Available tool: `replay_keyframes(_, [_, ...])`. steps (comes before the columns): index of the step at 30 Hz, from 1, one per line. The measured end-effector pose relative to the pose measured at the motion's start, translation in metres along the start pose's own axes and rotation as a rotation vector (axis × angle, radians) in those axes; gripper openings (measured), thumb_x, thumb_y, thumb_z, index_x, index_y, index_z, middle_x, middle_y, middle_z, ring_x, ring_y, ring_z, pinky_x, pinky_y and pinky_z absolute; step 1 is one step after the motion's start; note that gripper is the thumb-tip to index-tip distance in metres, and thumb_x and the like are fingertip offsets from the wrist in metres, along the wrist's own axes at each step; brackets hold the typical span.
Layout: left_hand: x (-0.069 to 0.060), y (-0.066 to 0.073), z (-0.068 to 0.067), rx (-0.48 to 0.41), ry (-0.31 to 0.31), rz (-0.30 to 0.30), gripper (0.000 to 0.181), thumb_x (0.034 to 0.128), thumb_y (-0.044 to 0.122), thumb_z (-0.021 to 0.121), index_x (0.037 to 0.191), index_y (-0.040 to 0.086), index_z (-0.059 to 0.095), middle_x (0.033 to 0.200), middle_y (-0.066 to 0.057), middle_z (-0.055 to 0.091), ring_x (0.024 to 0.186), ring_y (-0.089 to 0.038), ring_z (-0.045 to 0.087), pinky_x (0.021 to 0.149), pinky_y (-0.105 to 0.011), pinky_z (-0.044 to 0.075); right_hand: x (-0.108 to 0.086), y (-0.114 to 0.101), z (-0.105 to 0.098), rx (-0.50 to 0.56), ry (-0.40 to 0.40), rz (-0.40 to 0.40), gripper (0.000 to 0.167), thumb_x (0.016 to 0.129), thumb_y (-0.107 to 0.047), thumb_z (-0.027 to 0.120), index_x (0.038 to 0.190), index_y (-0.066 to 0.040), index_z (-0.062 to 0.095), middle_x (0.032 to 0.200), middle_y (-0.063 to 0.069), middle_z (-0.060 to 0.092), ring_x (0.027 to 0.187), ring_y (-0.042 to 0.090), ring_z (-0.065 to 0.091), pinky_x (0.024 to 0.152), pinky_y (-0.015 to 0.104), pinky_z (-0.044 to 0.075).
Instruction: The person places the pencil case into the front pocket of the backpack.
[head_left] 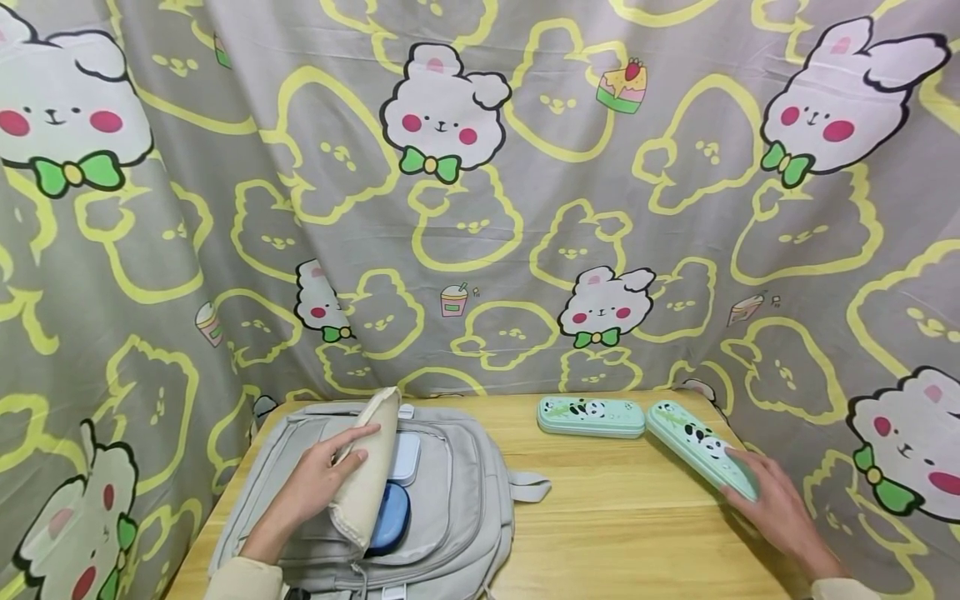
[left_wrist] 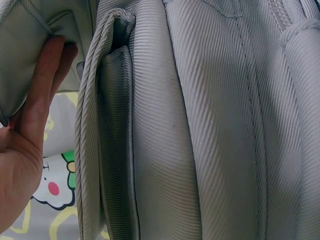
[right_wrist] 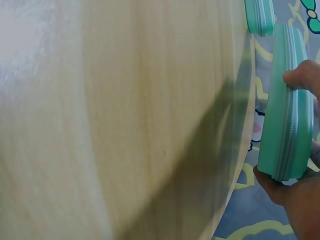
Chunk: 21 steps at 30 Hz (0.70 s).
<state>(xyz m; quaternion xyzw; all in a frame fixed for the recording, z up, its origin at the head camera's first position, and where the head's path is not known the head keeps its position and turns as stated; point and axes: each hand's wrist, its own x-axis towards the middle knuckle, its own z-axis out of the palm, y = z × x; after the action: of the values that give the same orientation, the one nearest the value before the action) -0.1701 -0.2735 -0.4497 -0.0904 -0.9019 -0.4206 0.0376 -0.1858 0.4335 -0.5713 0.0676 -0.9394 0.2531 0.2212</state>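
Note:
A light grey backpack [head_left: 465,500] lies on the wooden table. My left hand [head_left: 311,483] grips its raised pale flap [head_left: 367,500]; in the left wrist view, fingertips [left_wrist: 52,47] lie against grey fabric. Beside the flap, inside the backpack's front, show a light blue case [head_left: 406,458] and a rounded dark blue case [head_left: 392,518], both partly covered. At the right, my right hand [head_left: 776,500] holds a mint-green pencil case [head_left: 693,442] with panda pictures by its near end. The right wrist view shows thumb and fingers on opposite sides of this zipped pencil case [right_wrist: 285,115].
A second mint-green panda pencil case [head_left: 592,417] lies at the table's back edge, close to the held one. A grey strap [head_left: 530,486] sticks out from the backpack's right side. A patterned curtain [head_left: 480,208] hangs behind the wooden table [head_left: 600,533] and at both sides.

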Motion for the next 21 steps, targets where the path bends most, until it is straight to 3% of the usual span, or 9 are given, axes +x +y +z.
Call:
replay_keyframes(3, [0.0, 0.0, 0.0, -0.002, 0.001, 0.0, 0.042, 0.1116, 0.019, 0.064, 0.153, 0.021, 0.065, 0.165, -0.017, 0.054, 0.156, -0.044, 0.044, 0.119, -0.067, 0.043, 0.001, -0.002, 0.0, 0.013, 0.011, -0.022, 0.064, 0.087, -0.011, 0.087, 0.145, 0.002, 0.062, 0.144, 0.036, 0.054, 0.124, 0.056, 0.051, 0.093, 0.071, 0.04])
replay_keyframes(6, [0.0, 0.0, 0.0, -0.002, 0.0, -0.001, 0.042, 0.1117, 0.019, 0.063, 0.153, 0.021, 0.065, 0.165, -0.017, 0.054, 0.156, -0.044, 0.044, 0.119, -0.067, 0.043, 0.002, -0.004, 0.001, 0.015, 0.027, -0.056, 0.065, 0.086, -0.01, 0.089, 0.145, 0.001, 0.064, 0.143, 0.033, 0.056, 0.123, 0.052, 0.052, 0.098, 0.057, 0.039])
replay_keyframes(10, [0.001, -0.001, 0.0, 0.001, 0.001, -0.001, 0.042, 0.1119, 0.018, 0.063, 0.154, 0.021, 0.065, 0.165, -0.017, 0.053, 0.156, -0.044, 0.043, 0.12, -0.068, 0.042, 0.004, -0.007, 0.004, 0.036, 0.067, -0.115, 0.068, 0.081, -0.006, 0.091, 0.144, 0.0, 0.066, 0.139, 0.03, 0.059, 0.123, 0.042, 0.051, 0.111, 0.02, 0.029])
replay_keyframes(13, [0.002, -0.002, 0.0, 0.001, 0.0, -0.002, 0.042, 0.112, 0.018, 0.063, 0.154, 0.022, 0.065, 0.165, -0.017, 0.053, 0.157, -0.044, 0.043, 0.12, -0.068, 0.042, 0.005, -0.01, 0.005, 0.055, 0.079, -0.148, 0.069, 0.078, -0.002, 0.092, 0.143, 0.0, 0.066, 0.138, 0.029, 0.06, 0.122, 0.038, 0.048, 0.103, -0.003, 0.008])
replay_keyframes(18, [0.0, 0.0, 0.0, 0.001, -0.006, -0.004, 0.042, 0.112, 0.021, 0.063, 0.154, 0.022, 0.065, 0.165, -0.017, 0.053, 0.156, -0.044, 0.044, 0.119, -0.067, 0.043, 0.006, -0.015, 0.004, 0.061, 0.062, -0.174, 0.07, 0.079, -0.003, 0.091, 0.144, 0.0, 0.066, 0.139, 0.028, 0.06, 0.122, 0.037, 0.047, 0.104, -0.003, 0.008])
replay_keyframes(21, [0.0, 0.001, 0.0, 0.004, -0.009, -0.008, 0.042, 0.1121, 0.021, 0.063, 0.154, 0.022, 0.065, 0.165, -0.017, 0.053, 0.156, -0.044, 0.044, 0.119, -0.066, 0.044, 0.006, -0.018, 0.004, 0.062, 0.055, -0.189, 0.071, 0.08, -0.003, 0.091, 0.145, -0.003, 0.066, 0.139, 0.026, 0.061, 0.126, 0.026, 0.048, 0.105, -0.002, 0.009])
